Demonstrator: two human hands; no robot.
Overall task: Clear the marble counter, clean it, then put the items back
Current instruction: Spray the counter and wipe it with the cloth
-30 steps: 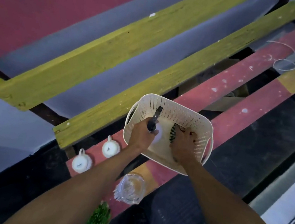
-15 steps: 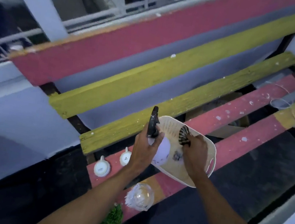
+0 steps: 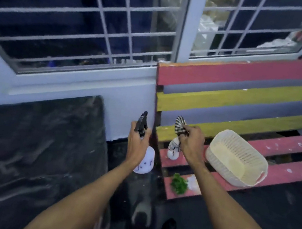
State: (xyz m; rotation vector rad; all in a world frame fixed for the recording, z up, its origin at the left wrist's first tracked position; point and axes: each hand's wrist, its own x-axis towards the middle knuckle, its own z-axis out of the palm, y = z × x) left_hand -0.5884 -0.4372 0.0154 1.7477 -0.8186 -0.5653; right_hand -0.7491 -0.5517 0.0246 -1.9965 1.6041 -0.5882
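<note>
Two hands full: bottle (image 3: 144,159) left (image 3: 138,144), cloth (image 3: 179,127) right (image 3: 191,143) (bunched).

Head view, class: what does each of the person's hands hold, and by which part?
The left hand grips a white spray bottle around its neck, just under the black trigger head. The right hand holds a striped cloth bunched at its middle, both ends loose.

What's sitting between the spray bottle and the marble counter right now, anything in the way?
Nothing visible. The left hand holds the spray bottle just off the right edge of the dark marble counter, whose visible top lies bare. The right hand holds the striped cloth over the bench.
</note>
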